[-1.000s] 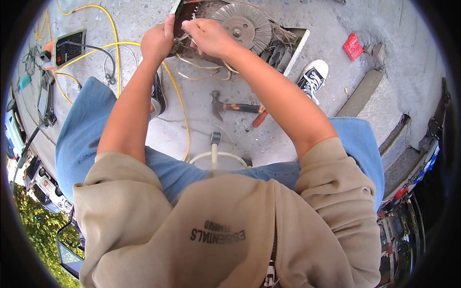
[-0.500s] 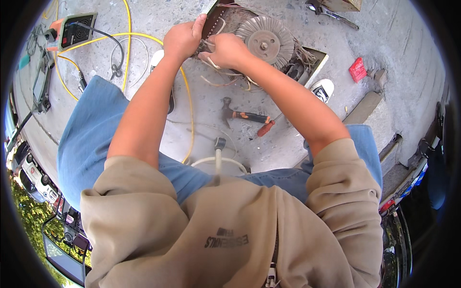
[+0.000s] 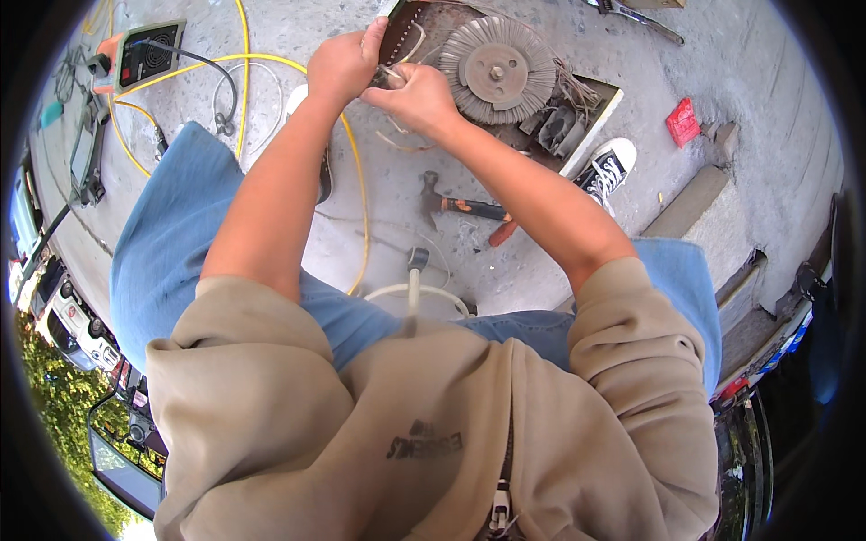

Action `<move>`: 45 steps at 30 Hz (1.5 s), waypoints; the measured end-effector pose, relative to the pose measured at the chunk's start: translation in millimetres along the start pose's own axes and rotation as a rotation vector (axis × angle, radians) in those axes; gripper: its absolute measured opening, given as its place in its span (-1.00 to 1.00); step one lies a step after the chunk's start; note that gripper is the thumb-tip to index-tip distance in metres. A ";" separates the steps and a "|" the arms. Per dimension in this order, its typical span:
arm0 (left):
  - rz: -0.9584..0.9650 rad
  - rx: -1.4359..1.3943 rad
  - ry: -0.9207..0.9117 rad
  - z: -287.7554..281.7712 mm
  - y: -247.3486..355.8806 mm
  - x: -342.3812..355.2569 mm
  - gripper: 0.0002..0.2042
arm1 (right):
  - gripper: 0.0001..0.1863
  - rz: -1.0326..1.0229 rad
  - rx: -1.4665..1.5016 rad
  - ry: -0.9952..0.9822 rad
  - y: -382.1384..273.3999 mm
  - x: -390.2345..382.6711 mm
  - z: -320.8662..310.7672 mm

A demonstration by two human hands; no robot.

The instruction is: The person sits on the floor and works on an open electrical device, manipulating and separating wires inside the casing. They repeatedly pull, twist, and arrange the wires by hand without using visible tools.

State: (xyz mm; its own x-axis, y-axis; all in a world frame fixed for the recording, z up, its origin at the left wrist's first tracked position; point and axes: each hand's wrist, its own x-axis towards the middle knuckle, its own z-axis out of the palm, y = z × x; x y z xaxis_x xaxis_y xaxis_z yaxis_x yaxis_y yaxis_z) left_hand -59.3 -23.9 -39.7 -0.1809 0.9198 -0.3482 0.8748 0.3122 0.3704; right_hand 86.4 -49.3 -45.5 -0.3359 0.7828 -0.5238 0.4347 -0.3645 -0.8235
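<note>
A hand could pass between the hammer and loose wires near the box; 1 big wheel blocks the box's middle.

Illumination is bright, diffuse daylight; shadows on the concrete floor are soft. The finned wheel resolves clearly. The chest print is blurred. Fisheye distortion tilts the vehicles beyond the floor's left edge. Adjacent foliage contains overexposed patches. Black vignetting fills the view's corners.
</note>
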 end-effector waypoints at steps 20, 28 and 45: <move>0.015 -0.010 -0.008 -0.6 -2.9 1.1 -0.32 | -0.60 -0.044 -0.123 0.025 -10.8 -3.1 -7.0; 0.038 -0.003 -0.005 -1.0 -2.4 2.5 -0.32 | -0.68 -0.294 -0.592 -0.025 -18.1 37.0 -32.5; 0.023 -0.051 -0.016 -6.3 -2.7 2.4 -0.30 | -0.76 -0.488 -0.612 0.010 8.3 34.2 -27.8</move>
State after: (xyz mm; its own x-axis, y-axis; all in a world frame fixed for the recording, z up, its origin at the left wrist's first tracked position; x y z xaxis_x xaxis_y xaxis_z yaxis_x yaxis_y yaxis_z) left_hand -65.0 -21.1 -36.1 -0.1533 0.9231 -0.3528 0.8548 0.3030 0.4214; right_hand 101.7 -11.6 -64.2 -0.6013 0.7885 -0.1290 0.6240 0.3627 -0.6922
